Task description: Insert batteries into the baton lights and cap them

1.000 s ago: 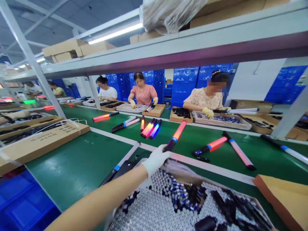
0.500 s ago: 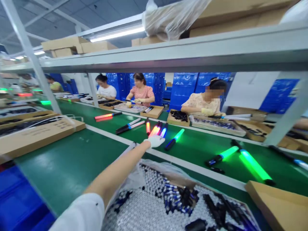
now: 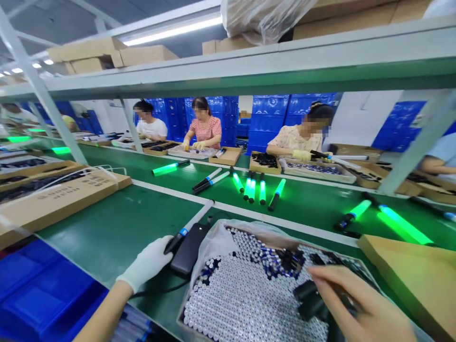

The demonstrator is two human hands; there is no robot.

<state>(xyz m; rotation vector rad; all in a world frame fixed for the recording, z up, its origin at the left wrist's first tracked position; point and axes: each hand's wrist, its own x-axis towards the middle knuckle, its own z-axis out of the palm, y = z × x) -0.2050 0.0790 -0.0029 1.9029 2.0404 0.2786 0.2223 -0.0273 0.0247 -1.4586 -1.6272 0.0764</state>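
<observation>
My left hand (image 3: 151, 259), in a white glove, is closed around the black handle of a light stick (image 3: 194, 219) with a white tube and a blue ring. That stick lies slanted on the green bench beside a black power bank (image 3: 190, 249). My right hand (image 3: 356, 299), bare, is over the right side of a carton of upright batteries (image 3: 245, 289). Its thumb and forefinger are pressed together; whatever they may grip is hidden. Several short black tubes (image 3: 308, 297) lie under and beside its fingers on the batteries.
Green-lit sticks (image 3: 251, 187) lie on the green belt (image 3: 221, 204) beyond a white rail. Cardboard trays stand left (image 3: 71, 194) and right (image 3: 409, 270). A shelf (image 3: 249, 61) crosses overhead. Several co-workers sit opposite. Blue bins (image 3: 42, 285) stand at lower left.
My left hand has drawn back from the lit sticks on the belt and taken hold of the white light stick. My right hand has come into view over the carton. Red and blue lights now glow green.
</observation>
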